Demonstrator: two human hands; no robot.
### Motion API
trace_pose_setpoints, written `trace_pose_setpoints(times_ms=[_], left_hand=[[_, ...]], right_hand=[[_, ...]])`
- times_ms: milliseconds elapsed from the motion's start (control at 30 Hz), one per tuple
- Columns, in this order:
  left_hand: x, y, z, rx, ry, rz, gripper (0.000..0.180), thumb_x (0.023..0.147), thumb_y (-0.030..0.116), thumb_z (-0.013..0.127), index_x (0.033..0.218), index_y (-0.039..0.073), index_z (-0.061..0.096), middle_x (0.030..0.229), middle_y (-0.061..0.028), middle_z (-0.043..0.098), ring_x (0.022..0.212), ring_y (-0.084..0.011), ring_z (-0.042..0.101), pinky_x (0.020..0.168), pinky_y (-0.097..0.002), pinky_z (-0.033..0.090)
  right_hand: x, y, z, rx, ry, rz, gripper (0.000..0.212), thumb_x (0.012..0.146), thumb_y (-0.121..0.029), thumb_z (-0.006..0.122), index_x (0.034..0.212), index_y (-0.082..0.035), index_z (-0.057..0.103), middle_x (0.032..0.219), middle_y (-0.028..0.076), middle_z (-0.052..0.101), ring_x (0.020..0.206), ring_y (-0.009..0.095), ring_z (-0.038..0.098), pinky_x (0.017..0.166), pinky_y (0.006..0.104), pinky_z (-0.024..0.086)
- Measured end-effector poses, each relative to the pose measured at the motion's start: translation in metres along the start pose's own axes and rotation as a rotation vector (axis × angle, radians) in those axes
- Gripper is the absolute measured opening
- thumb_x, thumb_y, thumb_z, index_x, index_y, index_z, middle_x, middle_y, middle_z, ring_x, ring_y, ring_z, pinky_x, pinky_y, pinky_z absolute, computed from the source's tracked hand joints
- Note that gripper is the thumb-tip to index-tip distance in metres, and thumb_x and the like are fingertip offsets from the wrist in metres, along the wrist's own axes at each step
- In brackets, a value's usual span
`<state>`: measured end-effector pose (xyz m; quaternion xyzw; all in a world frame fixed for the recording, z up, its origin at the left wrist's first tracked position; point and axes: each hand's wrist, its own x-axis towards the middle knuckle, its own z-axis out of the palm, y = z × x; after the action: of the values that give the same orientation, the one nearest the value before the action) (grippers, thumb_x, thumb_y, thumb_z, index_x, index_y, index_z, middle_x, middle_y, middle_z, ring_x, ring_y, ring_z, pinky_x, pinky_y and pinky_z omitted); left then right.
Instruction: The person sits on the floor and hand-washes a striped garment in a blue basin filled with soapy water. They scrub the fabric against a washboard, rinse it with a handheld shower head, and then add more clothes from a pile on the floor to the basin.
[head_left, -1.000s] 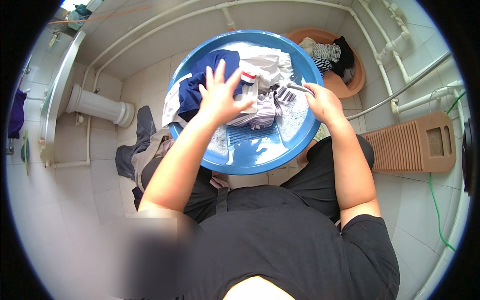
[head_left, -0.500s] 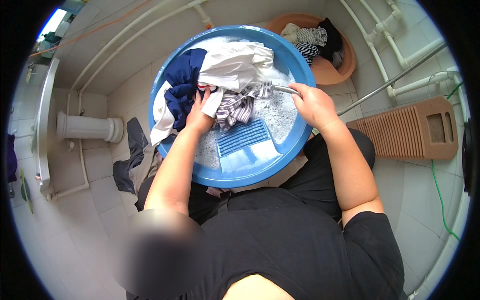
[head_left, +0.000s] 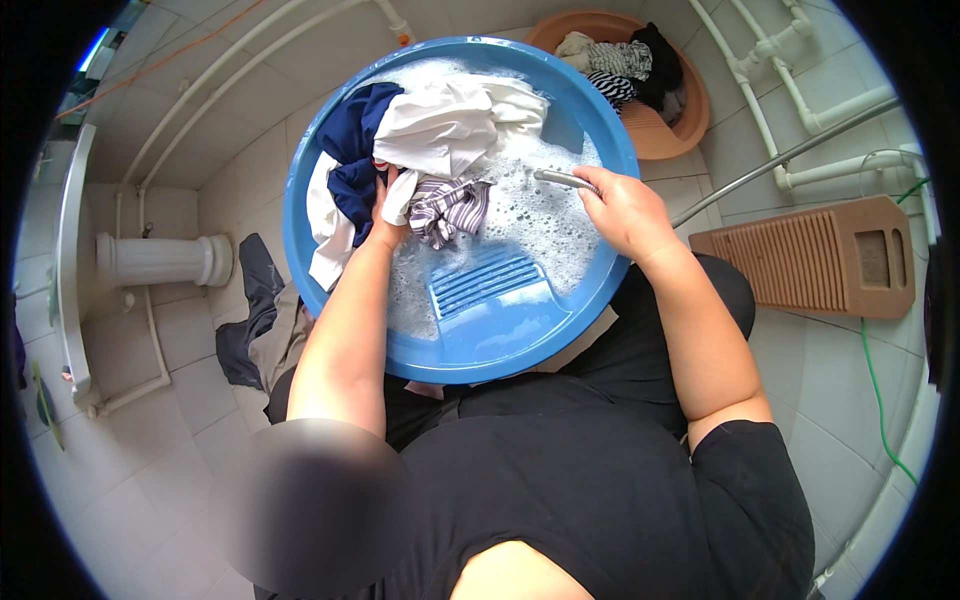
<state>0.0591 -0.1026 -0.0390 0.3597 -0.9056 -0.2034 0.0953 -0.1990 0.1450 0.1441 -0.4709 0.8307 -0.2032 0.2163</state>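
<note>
A round blue tub (head_left: pixel 477 375) of sudsy water stands before me, with a ridged washboard (head_left: pixel 488 280) moulded into its near side. Bunched at its left and far side are a white garment (head_left: pixel 440 125), a navy garment (head_left: pixel 350 185) and a grey-and-white striped cloth (head_left: pixel 450 210). My left hand (head_left: pixel 388 215) reaches in among the navy and white cloth, which covers most of its fingers. Over the foam on the right, my right hand (head_left: pixel 627 212) is closed around a silver hand shower (head_left: pixel 563 178) pointing left. Its metal hose (head_left: pixel 790 155) runs off to the upper right.
An orange-brown basin (head_left: pixel 690 130) holding dark, white and striped clothes sits behind the tub. At right leans a brown washboard (head_left: pixel 805 258) near white pipes (head_left: pixel 830 180) and a green cord (head_left: pixel 873 380). Dark clothing (head_left: pixel 262 290) lies on the left floor, by a white sink pedestal (head_left: pixel 160 260).
My left hand has shifted left and slipped further under the white cloth. The striped cloth has come leftward, uncovering more foam below the hand shower. My right hand keeps its hold.
</note>
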Motion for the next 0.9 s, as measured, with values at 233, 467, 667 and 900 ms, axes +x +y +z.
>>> trace_pose_setpoints(times_ms=[233,467,667,900], left_hand=[[-0.007,0.046,-0.038,0.048,-0.142,-0.19,0.099,0.07,0.033,0.067,0.143,0.025,0.001,0.147,-0.0212,0.0,0.126,-0.0398,0.032,0.101,-0.0388,0.035],[0.0,0.112,-0.119,0.404,-0.383,-0.162,0.092,0.062,0.036,0.073,0.138,0.016,0.026,0.132,-0.0205,0.039,0.1,-0.0338,0.058,0.083,-0.0397,0.048],[0.047,0.151,-0.151,0.304,0.271,0.051,0.067,0.073,0.051,0.063,0.128,0.017,0.045,0.134,-0.0174,0.036,0.125,-0.0343,0.033,0.095,-0.0451,0.039],[0.054,0.116,-0.076,0.421,-0.127,-0.291,0.067,0.079,0.053,0.053,0.138,0.032,0.029,0.15,-0.0101,0.006,0.134,-0.0448,0.006,0.097,-0.0689,0.015]], right_hand=[[0.005,0.0,0.004,-0.007,-0.027,0.027,0.028,0.085,-0.025,0.051,0.11,-0.015,0.058,0.096,0.013,0.064,0.089,0.032,0.06,0.078,0.0396,0.047],[0.0,-0.009,0.001,0.032,0.018,-0.013,0.028,0.085,-0.025,0.05,0.111,-0.014,0.058,0.098,0.013,0.063,0.09,0.032,0.059,0.078,0.04,0.047],[0.002,-0.011,0.0,0.053,0.052,-0.026,0.028,0.085,-0.025,0.05,0.109,-0.014,0.058,0.096,0.014,0.063,0.089,0.032,0.059,0.078,0.0399,0.047],[-0.002,-0.007,-0.003,0.06,0.074,0.011,0.028,0.086,-0.024,0.05,0.111,-0.014,0.057,0.094,0.014,0.064,0.086,0.032,0.06,0.076,0.0401,0.047]])
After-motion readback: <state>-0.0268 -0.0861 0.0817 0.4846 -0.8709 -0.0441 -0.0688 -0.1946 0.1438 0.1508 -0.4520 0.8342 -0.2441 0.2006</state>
